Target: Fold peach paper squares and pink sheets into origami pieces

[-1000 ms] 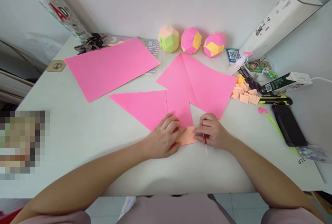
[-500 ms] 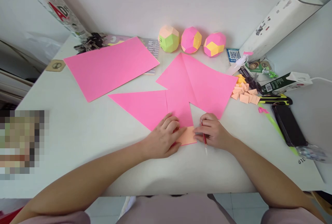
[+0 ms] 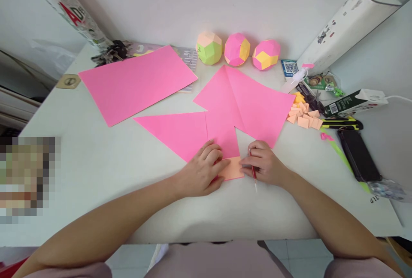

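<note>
Left fingers (image 3: 220, 167), unclenched, press peach paper (image 3: 234, 168) — right fingers (image 3: 249, 161) grip a red stick (image 3: 254, 172) — bottle (image 3: 69, 10) lettered "AD".

The tabletop (image 3: 96, 162) is brightly lit; a soft shadow (image 3: 219, 230) is cast along its near edge, margins are stretched, and a left-hand patch (image 3: 25, 175) is pixelated.

A white table (image 3: 96, 175) meets a plain pale wall (image 3: 154, 3), with grey floor tiles (image 3: 135, 261) showing below it.

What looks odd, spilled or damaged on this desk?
The middle pink paper looks oddly notched, unlike the rectangle left of it; the peach pieces lie jumbled at right. Nothing looks spilled.
</note>
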`<state>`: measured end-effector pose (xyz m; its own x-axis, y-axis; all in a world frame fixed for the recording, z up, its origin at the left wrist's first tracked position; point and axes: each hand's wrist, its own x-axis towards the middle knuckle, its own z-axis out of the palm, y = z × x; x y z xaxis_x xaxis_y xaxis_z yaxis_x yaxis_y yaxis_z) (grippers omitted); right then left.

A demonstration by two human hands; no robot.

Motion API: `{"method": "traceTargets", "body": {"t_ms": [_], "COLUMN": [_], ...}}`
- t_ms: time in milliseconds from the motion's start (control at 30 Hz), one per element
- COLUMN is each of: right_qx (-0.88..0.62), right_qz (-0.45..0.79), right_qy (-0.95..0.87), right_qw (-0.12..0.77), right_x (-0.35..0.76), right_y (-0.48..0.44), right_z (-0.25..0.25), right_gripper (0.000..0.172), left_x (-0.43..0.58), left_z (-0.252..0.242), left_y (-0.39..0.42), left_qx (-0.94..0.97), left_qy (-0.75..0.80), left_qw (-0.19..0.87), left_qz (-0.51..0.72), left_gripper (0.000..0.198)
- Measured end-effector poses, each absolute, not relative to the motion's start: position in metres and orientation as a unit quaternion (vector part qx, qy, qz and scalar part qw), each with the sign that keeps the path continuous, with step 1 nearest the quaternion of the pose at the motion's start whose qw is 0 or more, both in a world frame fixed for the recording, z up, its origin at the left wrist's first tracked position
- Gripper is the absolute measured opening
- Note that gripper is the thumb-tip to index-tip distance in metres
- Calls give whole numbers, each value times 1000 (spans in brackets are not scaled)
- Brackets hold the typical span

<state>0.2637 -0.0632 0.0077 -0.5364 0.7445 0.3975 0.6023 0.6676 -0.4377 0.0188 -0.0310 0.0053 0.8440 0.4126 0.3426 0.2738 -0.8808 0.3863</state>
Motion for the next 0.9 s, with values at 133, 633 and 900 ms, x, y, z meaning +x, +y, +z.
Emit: {"method": "traceTargets", "body": {"t_ms": [133, 633, 900], "right_qx": [-394, -390, -339], "right_qz": [120, 148, 408], "right_qy": [-869, -867, -750], "right_qw": [275, 273, 394], "right_x": [263, 265, 236], "right_y": [-64, -60, -83], "right_z": [10, 12, 41], "right_gripper": [14, 6, 44], "left_x": [18, 11, 10], "left_z": [9, 14, 9], "left_y": [-29, -11, -4], "left_qx": [941, 941, 937], "left_qy": [174, 87, 82], "left_qw": [186, 235, 257], "left_qz": [224, 227, 223], "left_gripper": [19, 28, 26]}}
